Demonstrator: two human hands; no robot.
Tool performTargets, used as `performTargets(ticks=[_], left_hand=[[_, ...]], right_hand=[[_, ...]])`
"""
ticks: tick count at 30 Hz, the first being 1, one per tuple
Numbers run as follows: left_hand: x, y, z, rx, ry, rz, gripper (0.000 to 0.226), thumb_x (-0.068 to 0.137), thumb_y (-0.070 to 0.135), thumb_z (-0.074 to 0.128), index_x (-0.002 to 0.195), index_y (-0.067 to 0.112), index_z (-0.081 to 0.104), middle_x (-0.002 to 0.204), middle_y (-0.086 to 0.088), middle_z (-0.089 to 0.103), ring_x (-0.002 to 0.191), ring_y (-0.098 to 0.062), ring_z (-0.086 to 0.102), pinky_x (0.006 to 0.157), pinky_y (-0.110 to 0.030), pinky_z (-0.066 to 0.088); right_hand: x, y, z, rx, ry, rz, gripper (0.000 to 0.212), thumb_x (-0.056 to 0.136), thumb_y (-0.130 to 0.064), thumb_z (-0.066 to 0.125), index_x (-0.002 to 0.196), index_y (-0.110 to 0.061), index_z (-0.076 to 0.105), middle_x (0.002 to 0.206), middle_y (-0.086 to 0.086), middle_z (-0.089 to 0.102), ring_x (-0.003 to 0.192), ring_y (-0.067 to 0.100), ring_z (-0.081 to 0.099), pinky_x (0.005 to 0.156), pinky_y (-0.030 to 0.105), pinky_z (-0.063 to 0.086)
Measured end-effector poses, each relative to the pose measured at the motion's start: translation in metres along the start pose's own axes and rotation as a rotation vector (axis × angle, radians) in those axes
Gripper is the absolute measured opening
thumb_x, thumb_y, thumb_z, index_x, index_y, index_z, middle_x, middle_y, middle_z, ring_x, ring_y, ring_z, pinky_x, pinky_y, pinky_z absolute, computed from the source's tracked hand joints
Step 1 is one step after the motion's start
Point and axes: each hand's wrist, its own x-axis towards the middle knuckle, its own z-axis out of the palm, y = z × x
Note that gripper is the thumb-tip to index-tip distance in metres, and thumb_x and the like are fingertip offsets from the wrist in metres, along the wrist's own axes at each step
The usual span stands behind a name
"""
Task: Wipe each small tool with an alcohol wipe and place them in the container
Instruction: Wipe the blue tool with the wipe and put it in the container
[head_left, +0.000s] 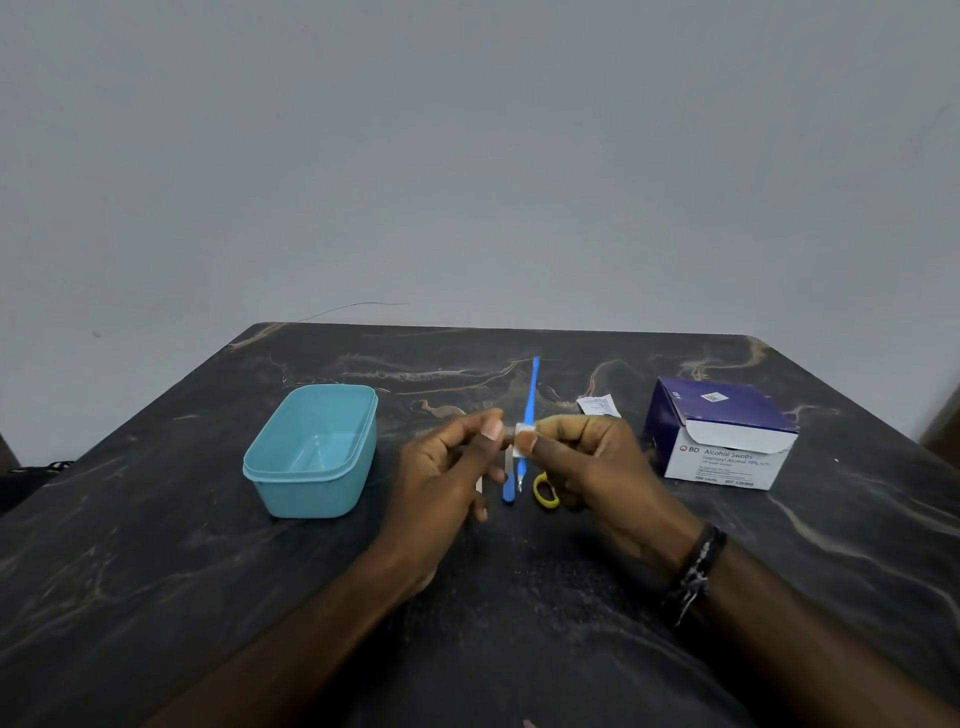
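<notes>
Dark marbled tabletop (156, 545), glossy with pale veins, against a plain matte grey wall (467, 156). I see both hands raised over the table's middle. Right hand (592, 467) pinches a small folded white wipe (521, 436) between thumb and forefinger, the wipe wrapped around a slim blue plastic tool (532, 389) whose long tapered shaft points toward the far edge. Left hand (447, 467) has its fingers curled, thumb and forefinger tips closed just beside the wipe; I cannot tell whether they hold the tool's near end.

Toward the left edge sits the container (311, 452), a teal plastic tub, rectangular with rounded corners and a smooth lip. Between the hands, on the table, lie a short blue-handled tool with a metal tip (510, 486) and a yellow loop handle (545, 491), mostly hidden by the right hand. Near the right edge stands a purple-and-white cardboard box of alcohol swabs (722, 436), flap torn open; a flat crinkled white sachet (597, 404) lies just left of it. Dark braided bracelets (698, 566) circle the right wrist.
</notes>
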Motion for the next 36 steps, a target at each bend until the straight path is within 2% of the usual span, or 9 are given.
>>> performTargets(ticks=[3, 6, 13, 17, 20, 22, 28, 34, 36], left_hand=[[-0.001, -0.001, 0.001, 0.094, -0.003, 0.006, 0.018, 0.083, 0.023, 0.071, 0.095, 0.01, 0.073, 0.063, 0.002, 0.067, 0.049, -0.004, 0.055, 0.044, -0.025, 0.043], [-0.001, -0.004, 0.001, 0.123, -0.011, 0.007, 0.01, 0.084, 0.015, 0.072, 0.085, 0.005, 0.074, 0.058, -0.004, 0.065, 0.043, -0.005, 0.053, 0.043, -0.025, 0.042], [0.0, -0.005, 0.0, 0.185, -0.023, 0.035, 0.008, 0.085, 0.012, 0.072, 0.083, 0.005, 0.073, 0.055, -0.001, 0.065, 0.041, -0.003, 0.051, 0.04, -0.02, 0.04], [0.0, -0.004, 0.0, 0.185, -0.048, 0.042, 0.007, 0.085, 0.007, 0.071, 0.08, 0.002, 0.073, 0.047, 0.006, 0.061, 0.038, 0.001, 0.049, 0.041, -0.01, 0.036], [-0.001, -0.005, 0.0, 0.217, -0.07, 0.033, 0.006, 0.084, 0.006, 0.072, 0.079, 0.003, 0.074, 0.048, 0.006, 0.061, 0.039, 0.002, 0.048, 0.042, -0.01, 0.036], [-0.001, -0.007, 0.0, 0.213, -0.071, 0.022, 0.007, 0.084, 0.006, 0.072, 0.077, 0.005, 0.074, 0.051, 0.004, 0.063, 0.041, 0.001, 0.049, 0.042, -0.011, 0.036], [0.0, -0.006, -0.002, 0.236, -0.082, 0.021, 0.009, 0.086, 0.008, 0.07, 0.078, 0.006, 0.073, 0.047, 0.006, 0.059, 0.041, 0.001, 0.047, 0.043, -0.011, 0.036], [0.0, -0.006, 0.0, 0.218, -0.095, 0.011, 0.009, 0.084, 0.005, 0.071, 0.075, 0.006, 0.072, 0.052, 0.001, 0.062, 0.043, -0.002, 0.046, 0.043, -0.013, 0.035], [-0.001, -0.006, 0.001, 0.241, -0.116, 0.006, 0.01, 0.084, 0.004, 0.072, 0.075, 0.008, 0.073, 0.052, 0.003, 0.064, 0.044, -0.001, 0.049, 0.045, -0.014, 0.037]], right_hand=[[0.002, 0.0, -0.002, -0.027, 0.061, -0.021, 0.016, 0.089, -0.018, 0.067, 0.081, -0.004, 0.072, 0.044, -0.009, 0.043, 0.04, 0.007, 0.027, 0.043, 0.021, 0.021], [0.001, -0.001, -0.002, -0.027, 0.063, -0.015, 0.015, 0.089, -0.017, 0.066, 0.082, -0.004, 0.071, 0.043, -0.011, 0.046, 0.038, 0.005, 0.029, 0.041, 0.02, 0.023], [0.0, -0.002, 0.002, -0.029, 0.031, 0.005, 0.024, 0.09, -0.013, 0.065, 0.092, 0.011, 0.068, 0.042, -0.009, 0.05, 0.037, 0.003, 0.031, 0.037, 0.016, 0.027], [0.002, 0.0, 0.0, -0.036, 0.108, -0.016, 0.022, 0.088, -0.018, 0.068, 0.086, 0.004, 0.071, 0.043, -0.008, 0.043, 0.039, 0.006, 0.028, 0.041, 0.021, 0.023], [0.004, 0.001, -0.003, 0.011, 0.151, -0.045, 0.019, 0.087, -0.021, 0.069, 0.072, -0.011, 0.073, 0.047, -0.003, 0.039, 0.045, 0.012, 0.025, 0.046, 0.026, 0.02], [0.005, 0.002, -0.004, 0.02, 0.131, -0.046, 0.019, 0.087, -0.022, 0.069, 0.071, -0.013, 0.073, 0.048, -0.002, 0.038, 0.045, 0.013, 0.025, 0.045, 0.025, 0.021], [0.004, 0.004, -0.002, 0.001, 0.038, 0.01, 0.023, 0.086, -0.015, 0.068, 0.091, 0.007, 0.07, 0.044, -0.005, 0.042, 0.039, 0.006, 0.03, 0.038, 0.019, 0.028], [0.005, 0.001, -0.004, -0.013, 0.132, -0.041, 0.019, 0.088, -0.018, 0.069, 0.08, -0.001, 0.072, 0.046, -0.003, 0.038, 0.044, 0.012, 0.024, 0.043, 0.022, 0.02], [0.006, -0.002, -0.008, 0.038, 0.174, -0.072, 0.023, 0.089, -0.018, 0.067, 0.083, 0.004, 0.071, 0.047, -0.002, 0.037, 0.044, 0.011, 0.024, 0.042, 0.02, 0.023]])
